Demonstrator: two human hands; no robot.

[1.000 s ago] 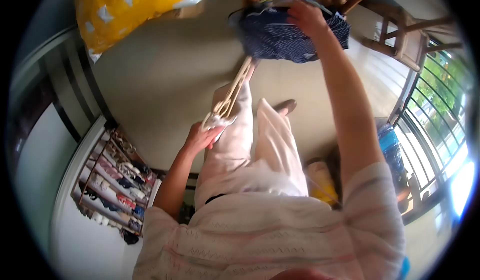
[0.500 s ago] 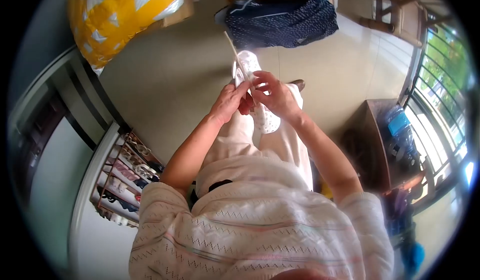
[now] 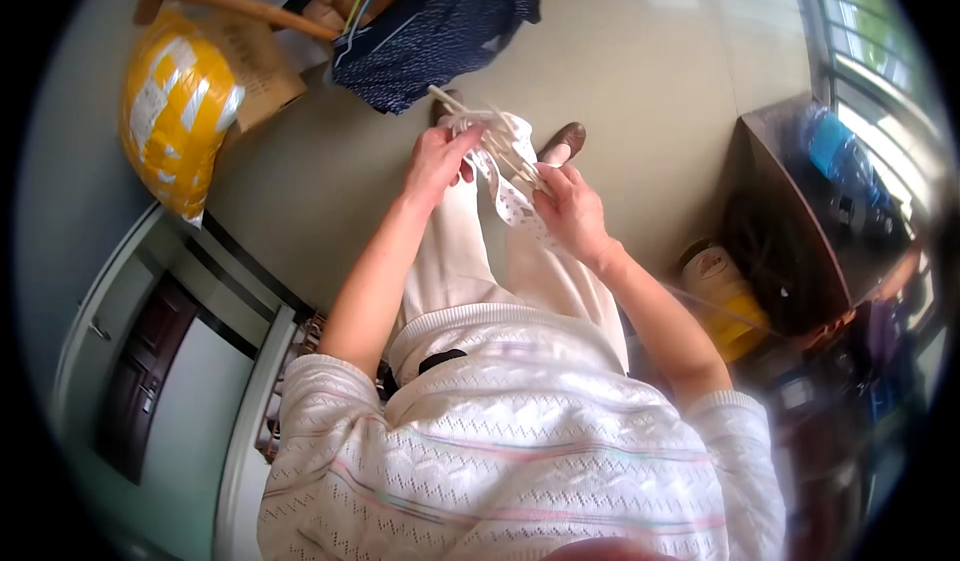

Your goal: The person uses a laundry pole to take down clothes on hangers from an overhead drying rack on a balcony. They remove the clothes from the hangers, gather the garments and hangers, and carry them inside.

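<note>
A strip of white cloth with a small print [image 3: 512, 204] hangs in a loop between my two hands, in front of my trousers. Pale thin sticks or cords [image 3: 447, 100] lie across it, blurred, so their kind is unclear. My left hand [image 3: 432, 166] is closed on the cloth's upper left part, fingers partly hidden. On the other side, my right hand [image 3: 575, 213] is closed, pinching the lower ends of the pale sticks or cords, with the cloth running down beside it.
Dark blue speckled clothing [image 3: 440, 31] hangs from hangers on a wooden chair [image 3: 250, 9]. To the left are a yellow taped parcel [image 3: 178, 116] and a cardboard box [image 3: 255, 71]. A dark cabinet [image 3: 790, 201] and a yellow-and-white tub [image 3: 720, 296] stand at right.
My hands have moved apart, and the cloth now hangs open in a loop between them. My view has turned, so the chair and parcel appear further left and the tub shows.
</note>
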